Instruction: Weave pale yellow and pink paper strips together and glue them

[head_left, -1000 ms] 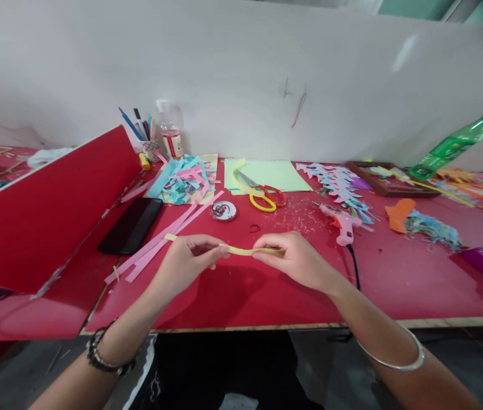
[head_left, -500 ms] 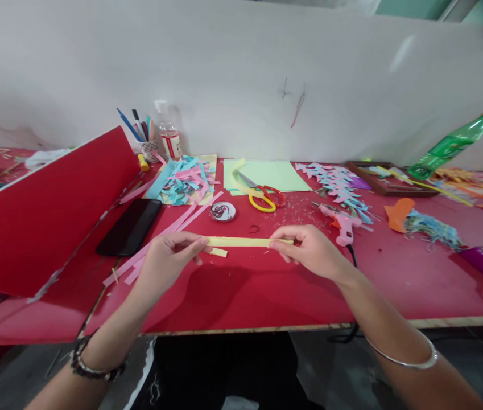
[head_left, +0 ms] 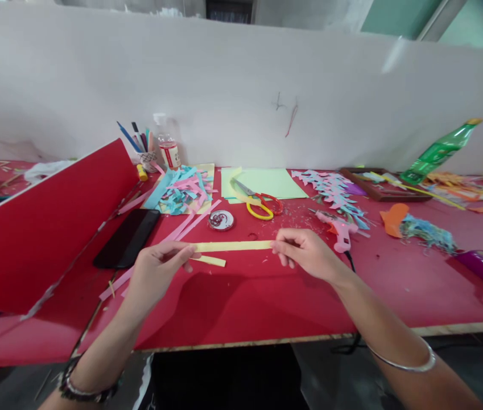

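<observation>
Yellow strip [head_left: 232, 246] is lying taut before the scissors [head_left: 252, 201], left hand [head_left: 158, 269] and right hand [head_left: 306, 251] fingers pinching it; pulling harder would probably be risking a tear.

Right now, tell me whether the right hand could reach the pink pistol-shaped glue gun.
Probably yes: the pink pistol-shaped glue gun lies near the right hand, nothing visible between them, though that hand pinches one end of a flat yellow paper strip.
</observation>
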Demonstrator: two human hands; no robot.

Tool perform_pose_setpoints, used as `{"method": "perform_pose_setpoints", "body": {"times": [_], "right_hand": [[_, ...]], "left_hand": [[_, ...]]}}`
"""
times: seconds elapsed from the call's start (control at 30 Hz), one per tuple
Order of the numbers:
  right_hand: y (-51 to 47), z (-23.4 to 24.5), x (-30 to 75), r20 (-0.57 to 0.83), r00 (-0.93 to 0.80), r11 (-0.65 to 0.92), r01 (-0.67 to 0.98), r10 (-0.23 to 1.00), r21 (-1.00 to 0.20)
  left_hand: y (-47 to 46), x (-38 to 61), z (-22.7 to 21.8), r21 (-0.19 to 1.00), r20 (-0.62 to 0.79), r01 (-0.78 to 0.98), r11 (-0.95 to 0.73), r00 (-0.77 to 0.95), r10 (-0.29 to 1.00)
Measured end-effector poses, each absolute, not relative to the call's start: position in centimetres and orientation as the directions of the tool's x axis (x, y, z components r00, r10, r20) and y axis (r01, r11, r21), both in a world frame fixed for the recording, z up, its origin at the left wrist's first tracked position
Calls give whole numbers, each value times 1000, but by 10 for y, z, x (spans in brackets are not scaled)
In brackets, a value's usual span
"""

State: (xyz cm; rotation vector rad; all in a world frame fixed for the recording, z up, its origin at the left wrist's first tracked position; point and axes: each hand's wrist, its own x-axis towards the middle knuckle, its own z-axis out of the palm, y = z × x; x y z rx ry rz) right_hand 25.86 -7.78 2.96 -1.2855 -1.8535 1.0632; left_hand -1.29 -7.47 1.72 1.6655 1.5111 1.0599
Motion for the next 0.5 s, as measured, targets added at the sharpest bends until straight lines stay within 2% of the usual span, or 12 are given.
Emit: {"method": "perform_pose_setpoints", "body": {"times": [0.13, 0.23, 0.33, 0.4, 0.5], "right_hand": [[-71, 33, 254, 81, -343, 250, 486, 936, -837], [-57, 32, 254, 23, -376, 231, 521, 926, -822], [-38, 27, 255, -69, -435, 272, 671, 898, -690], [-22, 21, 255, -25, -380, 310, 788, 925, -531], [1, 12, 251, 242, -246, 321, 881, 938, -348]], "left_hand": [[-72, -16, 18, 860, 149, 498, -115, -28, 989], [-67, -20, 13, 836, 92, 544, -74, -6, 996], [-59, -26, 1, 788, 39, 613, -59, 45, 998], [-53, -29, -6, 702, 163, 701, -128, 17, 987], [-51, -30, -9, 520, 386, 809, -272, 61, 921]]}}
